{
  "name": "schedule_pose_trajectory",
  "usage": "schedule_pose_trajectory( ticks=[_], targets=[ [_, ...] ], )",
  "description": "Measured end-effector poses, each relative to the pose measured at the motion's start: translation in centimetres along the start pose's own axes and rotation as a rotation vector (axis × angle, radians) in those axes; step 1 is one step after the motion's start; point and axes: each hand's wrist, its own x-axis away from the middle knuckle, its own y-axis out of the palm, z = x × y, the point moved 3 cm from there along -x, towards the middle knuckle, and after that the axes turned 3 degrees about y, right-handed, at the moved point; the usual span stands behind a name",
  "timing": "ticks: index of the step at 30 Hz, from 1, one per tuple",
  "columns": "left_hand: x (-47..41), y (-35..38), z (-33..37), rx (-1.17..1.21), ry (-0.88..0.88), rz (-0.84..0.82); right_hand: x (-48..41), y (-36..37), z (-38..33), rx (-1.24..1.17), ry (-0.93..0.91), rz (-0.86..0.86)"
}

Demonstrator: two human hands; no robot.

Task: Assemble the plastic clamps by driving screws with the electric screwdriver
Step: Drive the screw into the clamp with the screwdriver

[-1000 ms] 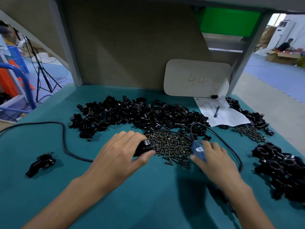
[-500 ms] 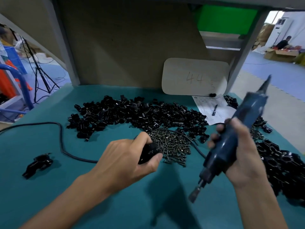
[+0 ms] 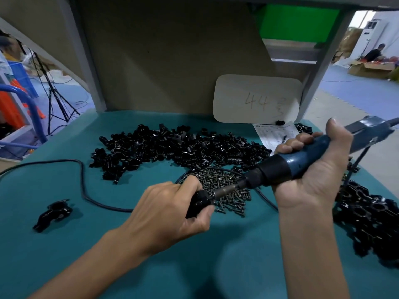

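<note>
We look down on a workbench (image 3: 90, 260) covered in smooth teal matting. The left hand (image 3: 170, 214) wraps its curled fingers and thumb round a small black plastic clamp (image 3: 199, 203), holding it just above the mat, near the middle of the bench. Most of the clamp is buried in the palm, so we cannot make out its shape. The right hand (image 3: 313, 169) grasps the electric screwdriver (image 3: 302, 157), a rounded blue barrel with a black collar and a slim metal chuck. It lies almost level, pointing left, and its bit meets the clamp. We cannot see the bit tip or any screw under it. The tool's rear end is blurred and cut off at the right edge.

Just beyond the hands lies a loose heap of small dark metal screws (image 3: 224, 186), partly hidden by the chuck. Farther back spreads a wide, jumbled pile of glossy black clamp parts (image 3: 177, 147). A second black pile (image 3: 371, 216) sits at the right, partly covered by the right wrist. 1 lone clamp piece (image 3: 53, 213) rests well apart at the near left. A thin black cable (image 3: 82, 180) curves across the mat from the left edge.

A rounded white board (image 3: 257, 99) marked "44" leans on the far wall, with a printed sheet (image 3: 274, 132) below it, its text too small to read.
</note>
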Motion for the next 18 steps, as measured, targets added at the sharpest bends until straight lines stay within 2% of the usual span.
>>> schedule_pose_trajectory(
  ticks=[6,9,12,18],
  targets=[
    [0.3,0.0,-0.2,-0.023,-0.015,-0.005,-0.2,-0.3,0.0,0.025,-0.014,0.001],
    [0.2,0.1,-0.1,0.032,-0.026,-0.063,-0.2,-0.2,0.5,0.039,-0.021,-0.012],
    [0.6,0.7,-0.1,0.249,-0.129,-0.167,-0.2,-0.3,0.9,0.020,0.006,-0.033],
    [1.3,1.7,0.5,0.670,-0.237,-0.260,-0.3,-0.7,1.2,-0.003,0.038,-0.084]
  ],
)
